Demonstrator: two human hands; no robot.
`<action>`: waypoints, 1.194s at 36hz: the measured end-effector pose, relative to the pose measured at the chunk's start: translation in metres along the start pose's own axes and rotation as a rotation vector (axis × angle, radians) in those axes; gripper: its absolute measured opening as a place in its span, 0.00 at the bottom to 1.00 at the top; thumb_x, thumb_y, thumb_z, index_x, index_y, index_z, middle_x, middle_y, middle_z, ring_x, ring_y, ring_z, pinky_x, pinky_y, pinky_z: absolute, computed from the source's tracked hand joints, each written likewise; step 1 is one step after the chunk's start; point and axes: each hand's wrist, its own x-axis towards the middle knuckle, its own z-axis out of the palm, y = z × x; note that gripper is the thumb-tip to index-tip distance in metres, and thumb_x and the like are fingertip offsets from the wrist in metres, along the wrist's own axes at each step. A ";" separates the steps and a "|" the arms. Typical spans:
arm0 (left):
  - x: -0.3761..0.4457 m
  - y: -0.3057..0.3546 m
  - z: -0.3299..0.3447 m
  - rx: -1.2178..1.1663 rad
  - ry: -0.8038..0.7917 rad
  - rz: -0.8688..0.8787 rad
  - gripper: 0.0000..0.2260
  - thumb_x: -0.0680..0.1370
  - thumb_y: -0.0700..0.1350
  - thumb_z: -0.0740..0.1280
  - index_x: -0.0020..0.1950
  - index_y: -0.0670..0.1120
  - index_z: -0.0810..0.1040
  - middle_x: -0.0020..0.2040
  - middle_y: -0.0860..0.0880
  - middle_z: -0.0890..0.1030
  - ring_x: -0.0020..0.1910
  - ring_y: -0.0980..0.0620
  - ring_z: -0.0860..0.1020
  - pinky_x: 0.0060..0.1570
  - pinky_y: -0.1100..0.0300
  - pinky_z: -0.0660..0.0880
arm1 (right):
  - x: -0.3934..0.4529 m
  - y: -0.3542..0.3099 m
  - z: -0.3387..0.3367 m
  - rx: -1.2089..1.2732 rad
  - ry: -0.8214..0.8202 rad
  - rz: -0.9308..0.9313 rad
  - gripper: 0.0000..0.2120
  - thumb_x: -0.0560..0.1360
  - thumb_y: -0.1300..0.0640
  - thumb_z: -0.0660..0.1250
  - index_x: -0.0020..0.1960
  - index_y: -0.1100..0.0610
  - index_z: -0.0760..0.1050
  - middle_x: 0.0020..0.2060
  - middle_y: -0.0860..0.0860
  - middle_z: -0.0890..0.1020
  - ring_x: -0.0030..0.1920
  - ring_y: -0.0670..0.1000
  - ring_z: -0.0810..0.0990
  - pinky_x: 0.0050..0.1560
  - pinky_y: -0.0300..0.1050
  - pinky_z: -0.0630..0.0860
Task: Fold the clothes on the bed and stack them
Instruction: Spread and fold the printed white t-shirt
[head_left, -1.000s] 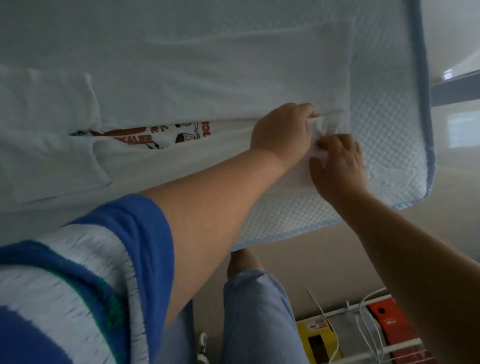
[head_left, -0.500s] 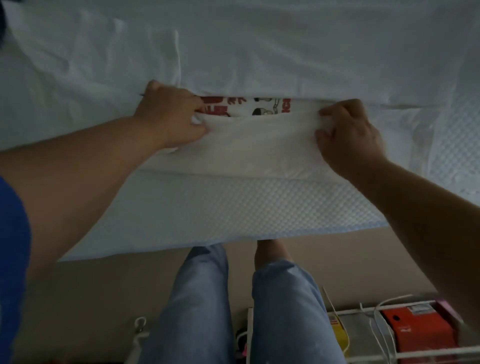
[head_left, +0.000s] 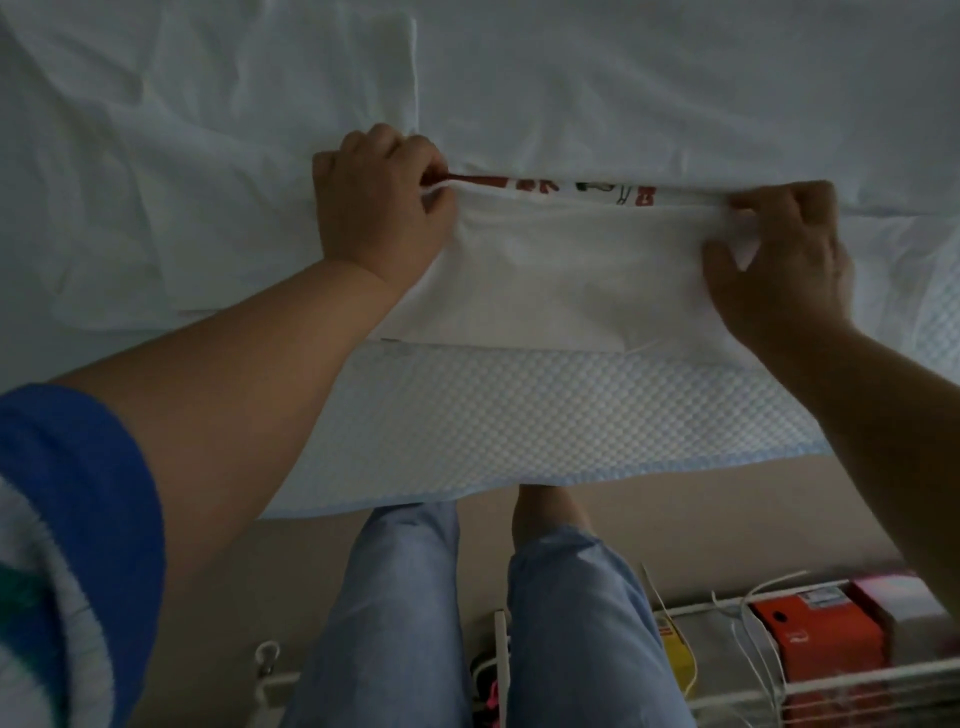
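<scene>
You pinch the white T-shirt's (head_left: 561, 270) folded edge in both left hand (head_left: 382, 208) and right hand (head_left: 779, 254) fingers near the bed's (head_left: 519, 415) front edge; next, probably carry it across evenly.

Cloth on cloth, all matt.
Shirt (head_left: 545, 280): smooth white cotton; mattress (head_left: 519, 415): waffle-textured fabric; at 5 o'clock, rack (head_left: 831, 680): white wire.

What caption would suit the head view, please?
Both hands, left and right, pinch a white printed shirt's folded edge on the bed.
</scene>
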 end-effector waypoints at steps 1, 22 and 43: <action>0.000 -0.001 -0.001 -0.001 0.011 0.006 0.11 0.72 0.51 0.63 0.49 0.49 0.80 0.49 0.44 0.77 0.53 0.42 0.73 0.50 0.52 0.62 | 0.004 0.000 -0.002 -0.015 -0.004 0.002 0.16 0.75 0.52 0.63 0.60 0.56 0.72 0.62 0.57 0.69 0.57 0.60 0.73 0.55 0.50 0.68; -0.046 0.020 0.033 0.003 -0.272 0.344 0.38 0.72 0.61 0.63 0.77 0.47 0.55 0.77 0.46 0.54 0.76 0.48 0.51 0.71 0.47 0.43 | -0.042 0.072 0.024 -0.196 -0.164 -0.053 0.40 0.70 0.28 0.47 0.76 0.44 0.44 0.77 0.53 0.44 0.76 0.53 0.40 0.72 0.55 0.37; -0.059 0.097 0.050 0.016 -0.254 0.412 0.39 0.69 0.58 0.71 0.74 0.45 0.62 0.76 0.42 0.57 0.75 0.42 0.55 0.69 0.37 0.45 | -0.076 0.137 0.018 0.477 0.184 0.808 0.21 0.71 0.45 0.66 0.59 0.54 0.71 0.54 0.51 0.72 0.53 0.51 0.71 0.52 0.45 0.68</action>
